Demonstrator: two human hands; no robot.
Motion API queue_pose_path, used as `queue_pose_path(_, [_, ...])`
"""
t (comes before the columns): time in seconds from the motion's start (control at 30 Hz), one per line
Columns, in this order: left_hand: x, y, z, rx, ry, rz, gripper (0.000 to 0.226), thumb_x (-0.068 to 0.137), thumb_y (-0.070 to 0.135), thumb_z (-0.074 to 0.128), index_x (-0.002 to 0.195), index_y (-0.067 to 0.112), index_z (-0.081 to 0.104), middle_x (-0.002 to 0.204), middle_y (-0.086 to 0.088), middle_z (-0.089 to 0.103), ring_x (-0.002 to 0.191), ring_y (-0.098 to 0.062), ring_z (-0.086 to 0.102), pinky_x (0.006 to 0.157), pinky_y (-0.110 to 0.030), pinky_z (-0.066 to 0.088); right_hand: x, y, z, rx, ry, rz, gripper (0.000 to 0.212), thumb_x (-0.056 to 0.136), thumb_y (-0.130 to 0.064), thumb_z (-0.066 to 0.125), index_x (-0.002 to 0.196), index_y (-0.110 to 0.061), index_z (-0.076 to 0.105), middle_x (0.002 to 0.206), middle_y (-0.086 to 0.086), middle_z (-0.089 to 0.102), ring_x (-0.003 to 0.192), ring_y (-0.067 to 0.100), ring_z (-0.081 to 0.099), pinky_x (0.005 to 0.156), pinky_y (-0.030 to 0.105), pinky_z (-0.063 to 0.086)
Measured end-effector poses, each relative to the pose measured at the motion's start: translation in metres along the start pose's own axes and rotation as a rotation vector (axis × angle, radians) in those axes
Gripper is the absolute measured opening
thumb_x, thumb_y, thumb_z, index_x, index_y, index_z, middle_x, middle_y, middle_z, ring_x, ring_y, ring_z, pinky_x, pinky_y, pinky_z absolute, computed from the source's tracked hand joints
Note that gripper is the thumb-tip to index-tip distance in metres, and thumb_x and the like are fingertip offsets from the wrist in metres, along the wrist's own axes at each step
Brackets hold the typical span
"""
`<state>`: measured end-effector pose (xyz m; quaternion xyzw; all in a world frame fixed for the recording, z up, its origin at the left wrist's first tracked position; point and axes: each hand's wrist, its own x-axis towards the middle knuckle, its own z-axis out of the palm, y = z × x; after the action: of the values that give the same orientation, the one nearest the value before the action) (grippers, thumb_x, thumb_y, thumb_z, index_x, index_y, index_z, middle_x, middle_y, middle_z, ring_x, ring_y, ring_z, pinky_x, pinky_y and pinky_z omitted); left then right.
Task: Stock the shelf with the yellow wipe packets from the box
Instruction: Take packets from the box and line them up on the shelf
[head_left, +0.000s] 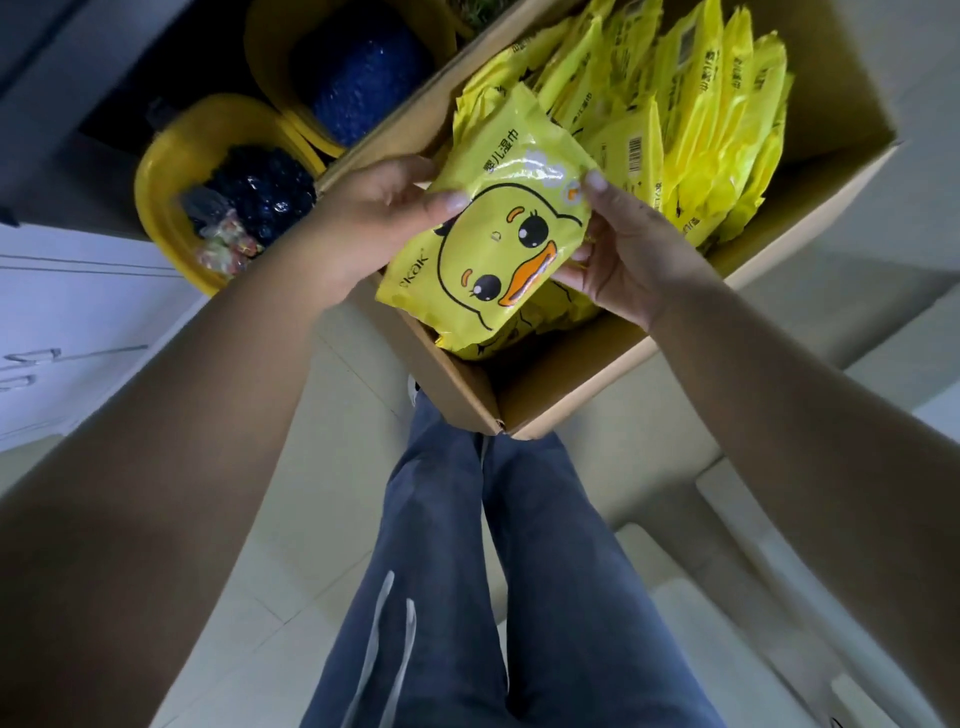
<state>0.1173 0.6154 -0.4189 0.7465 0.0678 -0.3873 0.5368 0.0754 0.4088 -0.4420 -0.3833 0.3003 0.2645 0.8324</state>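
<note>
Both hands (498, 228) clamped on glossy yellow duck-print wipe packet (493, 234) above open cardboard box (571, 384); soft, slippery, best held edgewise.

Bare forearms (156, 467); blue-grey trousers (519, 597) with pale drawstrings (387, 623).

Floor and the items it carried.
The pale tiled floor (291, 561) bore an open cardboard box (587, 379); two yellow tubs (161, 171) stood just beside the box.
</note>
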Motion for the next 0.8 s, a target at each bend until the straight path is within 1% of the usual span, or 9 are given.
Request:
queue_pose_path(0.13, [-0.004,-0.006,-0.006,0.084,0.018,0.006,0.023,0.087,0.026,0.060,0.108,0.018,0.060,0.102,0.002,0.066,0.094,-0.010,0.064,0.085,-0.029,0.052,0.010,0.022,0.005,0.027,0.064,0.039,0.025,0.085,-0.031,0.054,0.097,-0.009,0.057,0.089,0.008,0.066,0.075,0.018,0.067,0.078,0.040,0.057])
queue_pose_path(0.2, [-0.005,-0.012,-0.016,0.245,0.093,0.015,0.033,0.080,0.035,0.065,0.106,0.016,0.062,0.101,-0.009,0.067,0.091,-0.018,0.063,0.086,-0.037,0.049,0.018,0.030,0.005,-0.065,0.108,0.057,0.025,0.088,-0.034,0.054,0.099,-0.012,0.055,0.096,0.006,0.057,0.078,0.016,0.063,0.077,0.034,0.057])
queue_pose_path(0.27, [-0.010,-0.016,-0.026,0.306,0.145,0.030,0.037,0.077,0.037,0.065,0.104,0.012,0.063,0.088,-0.005,0.065,0.079,-0.014,0.058,0.077,-0.033,0.047,0.026,0.031,0.005,-0.272,0.154,0.060,0.021,0.092,-0.035,0.049,0.098,-0.015,0.057,0.097,0.003,0.061,0.081,0.012,0.064,0.076,0.028,0.055])
queue_pose_path(0.37, [-0.015,-0.027,-0.043,0.335,0.208,-0.001,0.029,0.082,0.036,0.064,0.103,0.017,0.064,0.080,0.007,0.062,0.075,-0.010,0.056,0.074,-0.030,0.044,0.033,0.032,0.004,-0.806,0.161,0.030,0.025,0.094,-0.029,0.049,0.109,-0.012,0.060,0.115,0.007,0.064,0.099,0.014,0.062,0.086,0.027,0.050])
queue_pose_path(0.47, [-0.021,-0.039,-0.055,0.360,0.209,-0.064,0.016,0.081,0.040,0.063,0.094,0.030,0.066,0.082,0.009,0.066,0.077,-0.012,0.062,0.082,-0.037,0.050,0.038,0.037,0.001,-1.136,0.078,0.042,0.032,0.091,-0.026,0.055,0.120,-0.012,0.059,0.128,0.006,0.057,0.117,0.016,0.053,0.101,0.031,0.038])
queue_pose_path(0.53, [-0.025,-0.044,-0.057,0.375,0.208,-0.106,0.023,0.080,0.045,0.063,0.096,0.030,0.067,0.088,0.001,0.069,0.081,-0.017,0.064,0.085,-0.039,0.051,0.042,0.042,0.004,-1.227,-0.022,0.067,0.031,0.089,-0.023,0.058,0.118,-0.012,0.060,0.129,0.004,0.057,0.120,0.016,0.050,0.096,0.026,0.035])
queue_pose_path(0.67, [-0.026,-0.060,-0.056,0.404,0.263,-0.101,0.026,0.089,0.033,0.056,0.102,0.013,0.066,0.083,-0.006,0.064,0.063,0.003,0.053,0.058,-0.007,0.040,0.053,0.054,0.014,-1.387,-0.188,0.060,0.028,0.086,-0.018,0.062,0.113,-0.012,0.063,0.123,0.004,0.060,0.115,0.015,0.053,0.089,0.023,0.040])
queue_pose_path(0.73, [-0.027,-0.064,-0.057,0.387,0.276,-0.099,0.030,0.089,0.033,0.056,0.102,0.008,0.065,0.084,-0.013,0.064,0.063,0.000,0.054,0.057,-0.011,0.039,0.061,0.059,0.014,-1.501,-0.238,0.067,0.030,0.086,-0.021,0.063,0.116,-0.016,0.062,0.125,0.001,0.058,0.112,0.011,0.051,0.084,0.019,0.035])
queue_pose_path(0.8, [-0.027,-0.067,-0.058,0.346,0.282,-0.105,0.032,0.089,0.033,0.056,0.106,0.008,0.064,0.097,-0.022,0.065,0.079,-0.014,0.055,0.063,-0.019,0.039,0.067,0.061,0.013,-1.617,-0.284,0.071,0.036,0.085,-0.023,0.065,0.120,-0.019,0.060,0.131,-0.001,0.055,0.118,0.014,0.049,0.087,0.020,0.035])
